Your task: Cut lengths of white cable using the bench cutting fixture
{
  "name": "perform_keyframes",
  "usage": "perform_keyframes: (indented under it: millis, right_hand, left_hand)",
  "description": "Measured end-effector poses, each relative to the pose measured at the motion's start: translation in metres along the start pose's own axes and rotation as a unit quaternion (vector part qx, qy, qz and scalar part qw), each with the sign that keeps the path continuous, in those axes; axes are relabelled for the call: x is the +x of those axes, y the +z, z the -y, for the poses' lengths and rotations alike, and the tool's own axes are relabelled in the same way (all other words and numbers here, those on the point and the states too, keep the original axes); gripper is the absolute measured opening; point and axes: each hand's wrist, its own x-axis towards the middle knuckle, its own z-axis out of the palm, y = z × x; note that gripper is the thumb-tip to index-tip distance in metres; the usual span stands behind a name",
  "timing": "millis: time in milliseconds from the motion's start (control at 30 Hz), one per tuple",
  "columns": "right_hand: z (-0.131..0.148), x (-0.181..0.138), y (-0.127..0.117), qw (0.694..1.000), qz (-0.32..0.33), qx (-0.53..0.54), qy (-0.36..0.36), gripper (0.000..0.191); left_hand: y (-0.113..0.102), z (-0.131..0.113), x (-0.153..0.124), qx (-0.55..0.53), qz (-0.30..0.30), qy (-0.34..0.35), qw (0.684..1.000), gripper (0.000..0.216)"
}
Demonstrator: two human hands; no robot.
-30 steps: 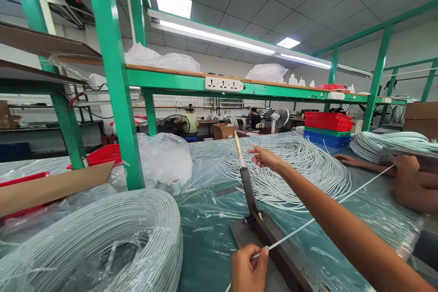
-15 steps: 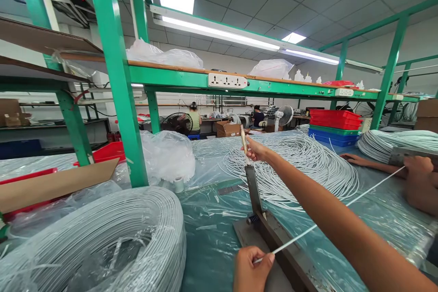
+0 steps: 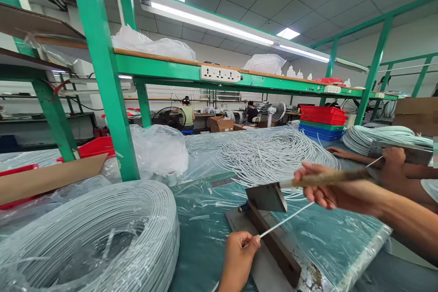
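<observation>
A plastic-covered bench (image 3: 205, 232) ran under a green rack (image 3: 102, 77), with a big cable coil (image 3: 89, 237) at lower left and loose cable (image 3: 270, 155) heaped at centre. At bottom centre the left hand (image 3: 237, 258) pinched a white cable (image 3: 284, 221) laid across the cutter base (image 3: 273, 246). Right of centre the right hand (image 3: 328, 189) gripped the cutter handle (image 3: 325, 179), its blade (image 3: 267, 197) just above the cable, while another person's hand (image 3: 393, 164) at far right held the cable's far end.

The right hand (image 3: 328, 194), earlier reaching for the upright wooden lever handle (image 3: 325, 179), now grips it. The hinged steel cutter blade (image 3: 267, 197) is swung down, nearly level above the thin white cable (image 3: 284, 221).
</observation>
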Motion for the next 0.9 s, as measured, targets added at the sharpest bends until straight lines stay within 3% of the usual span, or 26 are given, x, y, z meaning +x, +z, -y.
perform_keyframes:
  millis: [133,267,333,400,467,567,733,900]
  right_hand:
    - [-0.032,-0.030,0.003,0.999,-0.036,-0.006,0.036,0.019]
    - [-0.052,-0.033,-0.005,0.995,-0.028,0.044,0.080,0.040]
    - [-0.054,-0.033,-0.007,0.994,-0.035,0.053,0.088,0.050]
    - [-0.052,-0.035,-0.005,0.994,-0.041,0.055,0.088,0.051]
    - [-0.049,-0.039,-0.001,0.994,-0.048,0.052,0.087,0.049]
    - [-0.046,-0.048,0.003,0.993,-0.063,0.040,0.096,0.052]
    - [-0.058,-0.057,0.006,0.986,-0.098,0.006,0.137,0.057]
    - [-0.071,-0.057,0.015,0.986,-0.062,0.002,0.153,0.033]
  left_hand:
    - [-0.002,-0.006,-0.006,0.080,-0.008,0.022,0.997,0.033]
    - [-0.001,-0.020,-0.014,0.275,0.014,0.060,0.959,0.033]
    - [0.000,-0.025,-0.015,0.321,0.004,0.060,0.945,0.032]
    - [0.002,-0.027,-0.013,0.272,-0.011,0.056,0.961,0.027]
    - [0.004,-0.025,-0.008,0.152,-0.018,0.031,0.988,0.019]
    - [0.005,-0.017,0.001,0.009,0.003,-0.017,1.000,0.019]
    - [0.008,-0.008,0.012,-0.054,0.003,-0.051,0.997,0.041]
    - [0.009,-0.006,0.013,-0.074,-0.015,-0.055,0.996,0.049]
